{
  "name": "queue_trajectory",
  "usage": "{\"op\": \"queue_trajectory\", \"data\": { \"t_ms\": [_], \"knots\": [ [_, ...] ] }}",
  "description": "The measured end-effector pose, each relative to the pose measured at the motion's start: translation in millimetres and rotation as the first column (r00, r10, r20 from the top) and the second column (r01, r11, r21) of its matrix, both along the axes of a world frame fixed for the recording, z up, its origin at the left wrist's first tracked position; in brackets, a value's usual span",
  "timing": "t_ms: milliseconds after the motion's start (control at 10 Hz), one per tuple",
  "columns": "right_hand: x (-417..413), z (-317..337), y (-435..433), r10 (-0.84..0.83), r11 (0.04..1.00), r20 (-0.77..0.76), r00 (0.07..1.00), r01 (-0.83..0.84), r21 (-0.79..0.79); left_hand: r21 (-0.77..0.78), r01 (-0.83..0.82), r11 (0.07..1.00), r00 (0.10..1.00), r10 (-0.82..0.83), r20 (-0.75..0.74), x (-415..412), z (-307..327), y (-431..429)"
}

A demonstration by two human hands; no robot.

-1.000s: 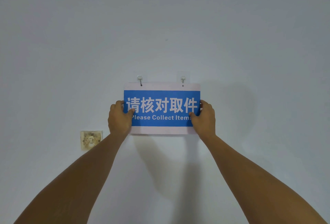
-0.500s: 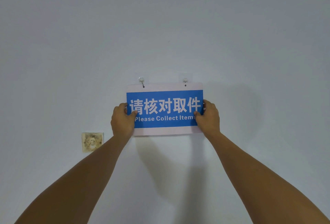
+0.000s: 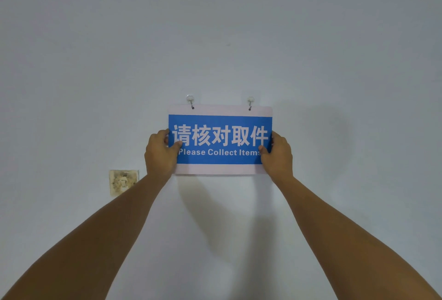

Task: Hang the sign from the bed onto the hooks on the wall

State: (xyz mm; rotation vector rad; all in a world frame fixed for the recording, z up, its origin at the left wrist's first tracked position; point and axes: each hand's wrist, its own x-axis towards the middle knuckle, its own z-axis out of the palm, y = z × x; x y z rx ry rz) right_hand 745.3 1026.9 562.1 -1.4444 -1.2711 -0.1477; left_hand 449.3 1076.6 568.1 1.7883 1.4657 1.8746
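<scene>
Item: flat blue-and-white rectangular sign (image 3: 220, 139), long axis level, flat against pale wall (image 3: 334, 60); top edge at two small clear metal hooks (image 3: 190, 101), directly above both grips. Left hand (image 3: 160, 153), right hand (image 3: 277, 155) clamp its short ends, equally near

the sign (image 3: 220, 139) is lying flat against the wall (image 3: 95, 60), just under two hooks (image 3: 190, 101), a hand gripping each side edge; a wall plate (image 3: 123, 182) is sitting lower left.

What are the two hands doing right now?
Left hand: closed on the left edge of the sign.
Right hand: closed on the sign's right edge.
</scene>
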Motion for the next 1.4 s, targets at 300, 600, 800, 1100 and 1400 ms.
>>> {"op": "queue_trajectory", "data": {
  "t_ms": [300,600,800,1100,1400],
  "knots": [
    [-3,0,-2,-0.081,0.997,0.004,0.997,0.081,-0.021,-0.033,0.022,0.999,1.0,-0.023,-0.017,6,1,-1],
    [-8,-3,-10,-0.063,0.995,0.001,0.998,0.063,-0.082,-0.068,0.003,0.998,0.997,-0.008,-0.073,7,-5,-1],
    [-9,-9,-18,-0.072,0.989,0.053,0.996,0.078,-0.123,-0.142,-0.061,0.988,0.995,0.05,-0.081,3,-7,-12],
    [-42,-14,-42,0.035,0.946,0.647,0.761,0.183,-0.266,-0.228,-0.362,0.904,0.72,0.116,-0.684,-24,-13,-44],
    [-138,17,-54,0.376,0.83,0.559,0.74,0.0,-0.557,-0.318,-0.463,0.828,0.628,0.053,-0.776,-57,8,-98]
  ]
}}
